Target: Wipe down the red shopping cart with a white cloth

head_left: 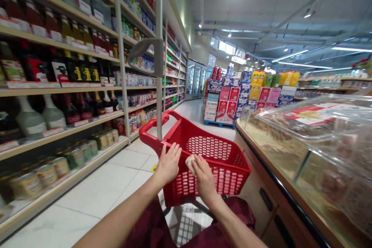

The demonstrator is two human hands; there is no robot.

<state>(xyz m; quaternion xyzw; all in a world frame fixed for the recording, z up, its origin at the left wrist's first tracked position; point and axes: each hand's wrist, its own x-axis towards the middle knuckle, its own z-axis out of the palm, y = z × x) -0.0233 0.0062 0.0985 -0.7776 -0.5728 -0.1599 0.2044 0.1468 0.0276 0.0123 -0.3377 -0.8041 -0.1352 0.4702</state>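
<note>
A red plastic shopping cart (229, 164) with perforated basket walls stands right in front of me, its handle on the left. My left hand (169, 162) is closed over the near rim of the basket, close to the handle end. My right hand (204, 174) presses a folded whitish cloth (190, 164) against the same rim, further right. Its fingers lie together over the cloth, hiding part of it. A grey metal pole (159, 102) with a grey plastic grip (149, 57) rises by the cart's handle.
Shelves (58, 85) of bottles and cans line the left side. On the right runs a display counter (252, 145) with clear plastic packages (316, 120). Stacked boxes (226, 102) stand on a blue pallet (219, 124) ahead. Glass-door coolers (195, 77) are at the back.
</note>
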